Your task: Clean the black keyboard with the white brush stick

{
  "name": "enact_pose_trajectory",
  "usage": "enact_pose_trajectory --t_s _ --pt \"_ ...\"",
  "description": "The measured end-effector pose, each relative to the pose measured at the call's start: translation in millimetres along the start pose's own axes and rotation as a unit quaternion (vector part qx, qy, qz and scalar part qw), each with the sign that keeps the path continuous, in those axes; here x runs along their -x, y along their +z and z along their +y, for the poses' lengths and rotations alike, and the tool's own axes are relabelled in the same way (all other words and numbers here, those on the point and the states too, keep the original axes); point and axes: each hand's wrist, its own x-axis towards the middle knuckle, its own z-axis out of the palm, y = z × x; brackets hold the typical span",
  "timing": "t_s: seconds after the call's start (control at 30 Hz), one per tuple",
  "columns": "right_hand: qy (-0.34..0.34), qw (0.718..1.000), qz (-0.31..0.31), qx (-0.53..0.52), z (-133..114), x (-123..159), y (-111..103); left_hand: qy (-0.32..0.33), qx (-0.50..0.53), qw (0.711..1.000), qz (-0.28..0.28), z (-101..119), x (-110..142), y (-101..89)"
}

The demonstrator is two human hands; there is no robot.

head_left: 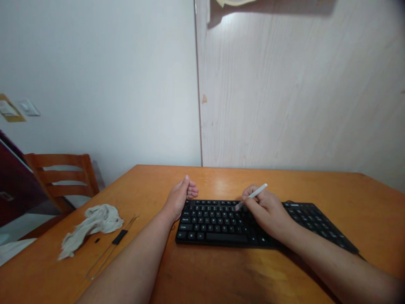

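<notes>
A black keyboard (218, 226) lies flat on the wooden table in front of me. My left hand (182, 196) rests against its upper left corner, thumb raised and fingers loosely curled with nothing in them. Between thumb and fingers, my right hand (264, 209) pinches a slim white-handled brush (257, 191). The brush is tilted, its bristle end down at the keyboard's upper rows. Beneath the right hand and forearm, part of the keys is hidden. To the right lies another black key panel (325, 226) at an angle; the arm hides whether it is separate.
On the left of the table (177, 274) are a crumpled pale cloth (96, 226), a tiny black piece (97, 240) and a thin wire tool with a black sleeve (119, 237). A wooden chair (65, 175) stands beyond the left edge. A wall (142, 84) rises behind the table.
</notes>
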Motion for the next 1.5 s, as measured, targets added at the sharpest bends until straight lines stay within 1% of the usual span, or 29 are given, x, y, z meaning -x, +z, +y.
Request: enact_pose_trajectory --t_s 0.07,0.23,0.4,0.5,0.73,0.93,1.03,1.17,1.23,1.37,1.5 --pt "0.0 1.0 0.005 -0.01 -0.5 -0.2 -1.1 -0.001 0.0 1.0 0.002 0.8 0.2 0.2" --pt "-0.017 1.0 -0.015 -0.018 -1.3 -0.4 -0.2 -0.001 -0.011 1.0 0.008 3.5 0.9 1.3" --pt "0.012 0.998 0.011 -0.054 1.5 -2.0 -2.6 -0.001 -0.013 1.0 0.007 3.8 1.0 0.9" --pt "0.019 0.997 0.011 -0.074 3.9 -3.0 -3.5 0.0 -0.013 1.0 0.006 3.8 1.0 0.5" --pt "0.034 0.999 0.016 -0.016 8.1 -6.0 -7.3 0.003 -0.006 1.0 0.006 2.5 0.2 -1.7" --pt "0.021 0.998 0.01 -0.065 0.1 -6.4 -6.1 -0.004 -0.009 1.0 0.005 3.0 0.2 -3.3" --pt "0.023 0.998 -0.002 -0.058 0.3 -7.9 -6.2 -0.005 -0.013 1.0 0.002 4.3 1.0 -4.0" --pt "0.033 0.999 0.014 -0.041 2.7 -9.9 -9.6 -0.008 -0.017 1.0 0.002 7.5 2.8 -3.4" --pt "0.03 0.998 0.018 -0.053 2.4 -9.9 -9.1 -0.01 -0.02 1.0 0.006 9.3 3.6 -2.5" --pt "0.02 0.997 0.006 -0.079 3.1 -8.5 -3.6 -0.012 -0.022 1.0 0.01 11.3 4.4 -1.0" --pt "0.038 0.998 0.005 -0.052 6.1 -8.9 -3.5 -0.015 -0.018 1.0 0.01 11.2 4.2 -0.9"
